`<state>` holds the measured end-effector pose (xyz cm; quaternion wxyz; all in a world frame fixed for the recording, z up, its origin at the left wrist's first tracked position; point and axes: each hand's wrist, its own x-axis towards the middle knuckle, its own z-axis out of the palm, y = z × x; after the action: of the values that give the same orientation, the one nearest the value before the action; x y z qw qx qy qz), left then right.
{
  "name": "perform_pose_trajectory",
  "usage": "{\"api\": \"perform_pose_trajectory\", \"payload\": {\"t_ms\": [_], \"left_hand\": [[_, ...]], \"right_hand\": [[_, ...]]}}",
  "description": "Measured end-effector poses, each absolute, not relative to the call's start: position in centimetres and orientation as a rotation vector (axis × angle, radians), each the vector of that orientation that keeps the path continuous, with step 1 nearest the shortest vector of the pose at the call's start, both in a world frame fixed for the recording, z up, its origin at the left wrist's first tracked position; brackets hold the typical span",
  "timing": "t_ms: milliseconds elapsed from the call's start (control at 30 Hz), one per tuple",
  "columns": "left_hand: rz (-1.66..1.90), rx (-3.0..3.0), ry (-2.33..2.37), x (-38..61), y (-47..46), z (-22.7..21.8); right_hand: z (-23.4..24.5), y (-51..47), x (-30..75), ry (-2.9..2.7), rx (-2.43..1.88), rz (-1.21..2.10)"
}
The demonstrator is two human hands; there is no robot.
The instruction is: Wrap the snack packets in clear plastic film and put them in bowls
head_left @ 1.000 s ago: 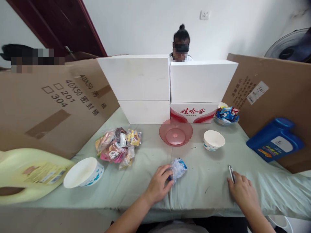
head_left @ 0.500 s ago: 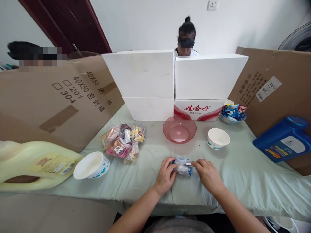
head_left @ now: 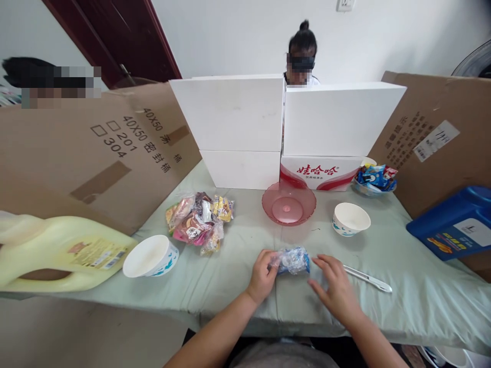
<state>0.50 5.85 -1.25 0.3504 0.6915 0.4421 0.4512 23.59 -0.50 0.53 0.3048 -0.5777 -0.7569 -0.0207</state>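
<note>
A small blue package wrapped in crinkled clear plastic [head_left: 294,260] lies on the cloth in front of me. My left hand [head_left: 264,275] pinches its left end between thumb and fingers. Just off the right end is my right hand [head_left: 333,286], fingers apart and holding nothing. Beside it, to the right, a slim knife-like tool with a white handle [head_left: 374,282] rests on the cloth, its left end partly behind the hand. Beyond the package stands a pink translucent plate [head_left: 289,217]. A white paper bowl with blue print [head_left: 351,220] is to its right.
Bagged snacks [head_left: 199,220] are heaped left of the plate, near another paper bowl [head_left: 149,258] and a yellow jug [head_left: 65,255]. A blue bottle [head_left: 454,222] leans at right; a bowl of packets [head_left: 374,179] is behind. White boxes [head_left: 241,115] and cardboard walls [head_left: 115,148] surround the table.
My right hand has let go of the knife-like tool, which now lies to its right. The fingers have spread. My left hand keeps hold of the package. The view has shifted slightly.
</note>
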Motion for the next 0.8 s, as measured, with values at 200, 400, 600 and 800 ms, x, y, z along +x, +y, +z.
{"api": "perform_pose_trajectory", "payload": {"t_ms": [200,400,600,800], "left_hand": [[1.281,1.496,1.341,-2.4,6.4,-1.5],[1.509,1.652,1.625,-7.1,6.9,0.0],[0.91,2.621,1.138,-2.4,5.1,4.1],[0.178,2.689,0.86,0.5,1.0,3.6]], "right_hand": [[1.5,1.9,21.2,-1.978,-1.418,-0.07],[-0.3,-0.3,26.7,-1.754,-1.509,0.097],[0.9,-0.9,25.5,-1.566,-1.514,0.066],[3.9,-0.9,23.0,-1.891,-1.493,0.416]]}}
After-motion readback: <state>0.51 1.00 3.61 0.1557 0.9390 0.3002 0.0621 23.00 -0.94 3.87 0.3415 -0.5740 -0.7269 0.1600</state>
